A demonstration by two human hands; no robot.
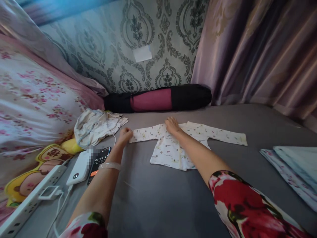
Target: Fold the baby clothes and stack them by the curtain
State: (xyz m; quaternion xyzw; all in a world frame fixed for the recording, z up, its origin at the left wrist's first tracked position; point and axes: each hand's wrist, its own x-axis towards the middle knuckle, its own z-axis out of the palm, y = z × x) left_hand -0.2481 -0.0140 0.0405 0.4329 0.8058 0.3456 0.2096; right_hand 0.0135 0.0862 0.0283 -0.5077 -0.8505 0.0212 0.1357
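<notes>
A small white baby shirt (166, 153) with a tiny coloured print lies spread on the grey sheet, both sleeves stretched out sideways. At the cuff of its left-hand sleeve, my left hand (125, 135) is closed in a pinch on the cloth. My right hand (172, 125) rests at the neckline, left of the middle, with its fingers bent down onto the fabric. The right forearm crosses over the front of the shirt and hides part of it. The right-hand sleeve (229, 136) lies flat, with no hand on it.
A crumpled pale cloth (95, 127) lies at left, behind a phone (101, 158), a white power bank (78, 170) and a power strip (32, 198) with cables. Folded cloths (294, 172) lie at right. A black and maroon bolster (158, 99) lines the wall.
</notes>
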